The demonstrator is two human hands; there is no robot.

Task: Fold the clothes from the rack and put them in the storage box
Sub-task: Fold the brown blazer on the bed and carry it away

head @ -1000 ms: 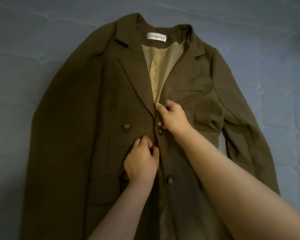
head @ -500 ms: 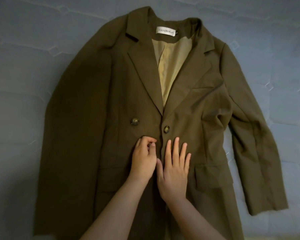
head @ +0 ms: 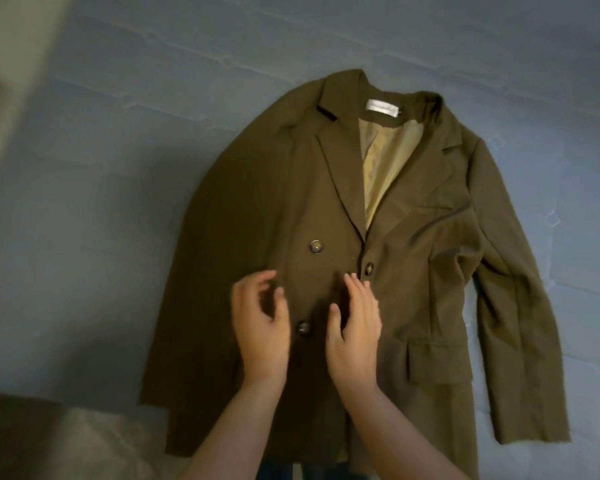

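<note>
An olive-brown blazer point(head: 413, 258) lies face up and spread flat on a grey-blue quilted surface point(head: 101, 202), collar at the far end, tan lining showing at the neck. Its front is buttoned. Both sleeves lie alongside the body. My left hand point(head: 260, 327) hovers over the blazer's left front panel with fingers loosely curled and holds nothing. My right hand point(head: 354, 327) rests flat on the front near the middle, fingers straight, just below the fastened button point(head: 368, 268). Neither the rack nor the storage box is in view.
The quilted surface stretches to the left, right and far side of the blazer. A pale blurred edge point(head: 11, 64) shows at the top left, and a dark strip point(head: 32, 438) at the bottom left corner.
The view has shifted, so the blazer now sits further right. My left hand moved left and loosened off the front edge. My right hand stays flat on the front.
</note>
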